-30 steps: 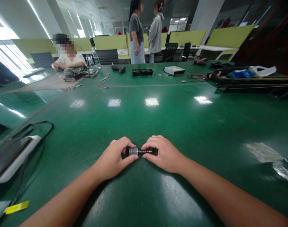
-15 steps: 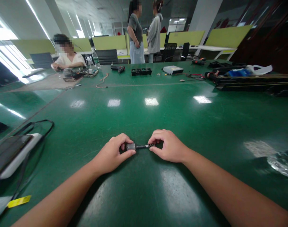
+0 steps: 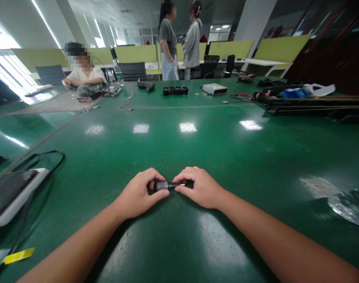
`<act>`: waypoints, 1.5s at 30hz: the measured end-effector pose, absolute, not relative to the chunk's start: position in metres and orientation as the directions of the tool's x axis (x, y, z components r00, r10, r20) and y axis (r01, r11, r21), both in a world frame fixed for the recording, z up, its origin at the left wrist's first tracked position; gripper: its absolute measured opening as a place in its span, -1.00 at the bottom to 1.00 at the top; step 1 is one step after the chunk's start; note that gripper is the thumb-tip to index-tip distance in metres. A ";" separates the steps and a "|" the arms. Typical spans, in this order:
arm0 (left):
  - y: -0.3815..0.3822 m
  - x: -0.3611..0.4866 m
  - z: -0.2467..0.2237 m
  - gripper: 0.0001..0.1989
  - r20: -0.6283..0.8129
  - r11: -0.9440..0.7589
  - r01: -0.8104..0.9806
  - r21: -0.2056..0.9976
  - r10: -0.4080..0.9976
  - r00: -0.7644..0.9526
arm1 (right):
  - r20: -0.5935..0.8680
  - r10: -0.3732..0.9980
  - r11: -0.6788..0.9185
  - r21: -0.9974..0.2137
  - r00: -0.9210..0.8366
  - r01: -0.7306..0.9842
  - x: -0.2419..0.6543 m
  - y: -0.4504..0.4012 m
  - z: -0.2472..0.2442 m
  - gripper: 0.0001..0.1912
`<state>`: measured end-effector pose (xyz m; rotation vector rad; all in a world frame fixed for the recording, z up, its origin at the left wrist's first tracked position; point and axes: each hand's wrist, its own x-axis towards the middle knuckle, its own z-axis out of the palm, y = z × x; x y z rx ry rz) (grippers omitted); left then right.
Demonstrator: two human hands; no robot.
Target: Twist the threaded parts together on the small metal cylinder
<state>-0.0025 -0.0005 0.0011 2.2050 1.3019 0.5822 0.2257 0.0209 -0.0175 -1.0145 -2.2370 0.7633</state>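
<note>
My left hand point(image 3: 140, 192) pinches a small grey metal cylinder point(image 3: 162, 185) between thumb and fingers, just above the green tabletop. A thin shaft point(image 3: 181, 184) points right from the cylinder, its bright end showing inside the curl of my right hand point(image 3: 199, 186). Around the shaft, close to the cylinder, is a dark, coiled piece that looks like a spring point(image 3: 171, 185). The thumb and index finger of my right hand are closed on it. Fingertips of the two hands are nearly touching, and they hide part of the parts.
On the left lie a phone-like device point(image 3: 12, 192), a black cable point(image 3: 28, 196) and a yellow tag point(image 3: 19, 256). A clear glass object point(image 3: 352, 206) is at right. A power drill point(image 3: 146, 86), black tray point(image 3: 175, 90) and metal box point(image 3: 214, 89) stand far back. A person point(image 3: 85, 72) sits across the table.
My right hand has moved left toward my left hand, and the coiled piece has slid along the shaft from its outer end to near the cylinder. My left hand has stayed almost still.
</note>
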 end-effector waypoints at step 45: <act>-0.004 -0.005 -0.003 -0.82 0.088 -0.419 0.698 0.580 0.884 0.458 | 0.276 0.763 0.606 -0.619 -0.584 0.500 0.231 0.019 -0.014 -0.90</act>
